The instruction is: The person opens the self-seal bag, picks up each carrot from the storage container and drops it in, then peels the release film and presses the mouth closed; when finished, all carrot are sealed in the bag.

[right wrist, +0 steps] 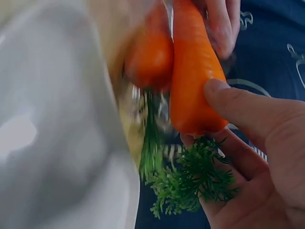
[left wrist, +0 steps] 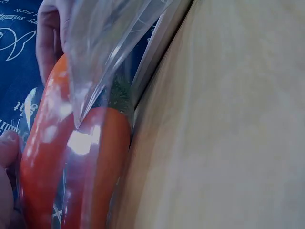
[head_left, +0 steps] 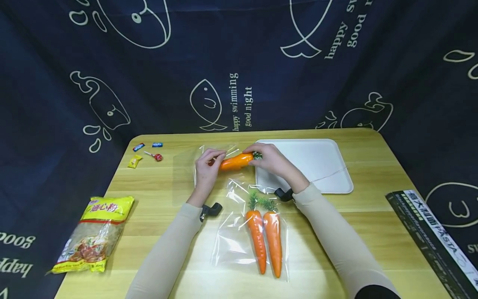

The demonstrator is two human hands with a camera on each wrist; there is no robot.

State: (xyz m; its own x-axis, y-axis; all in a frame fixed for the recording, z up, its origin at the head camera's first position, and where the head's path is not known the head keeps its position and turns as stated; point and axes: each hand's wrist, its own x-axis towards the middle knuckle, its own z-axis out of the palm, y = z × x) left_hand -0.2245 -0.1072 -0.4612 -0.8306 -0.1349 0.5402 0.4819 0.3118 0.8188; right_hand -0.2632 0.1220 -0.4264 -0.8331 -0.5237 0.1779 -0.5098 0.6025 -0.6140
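My right hand (head_left: 273, 160) grips an orange carrot (head_left: 236, 162) near its leafy green end, thumb on one side and fingers beneath. Opposite it, my left hand (head_left: 206, 170) pinches a clear plastic bag (left wrist: 112, 40) around the carrot's other end. A second carrot (right wrist: 150, 59), also with green leaves, lies alongside the gripped one in both wrist views; in the head view it is hidden. Closer to me, another clear bag (head_left: 229, 245) lies flat with two carrots (head_left: 255, 234) in it, their leaves pointing away from me.
Behind my right hand is a white tray (head_left: 313, 166). Small wrapped sweets (head_left: 135, 161) and a lollipop (head_left: 158, 157) lie at the back left. A yellow pasta bag (head_left: 93, 236) sits at the left edge, and a black PASTA box (head_left: 429, 236) at the right.
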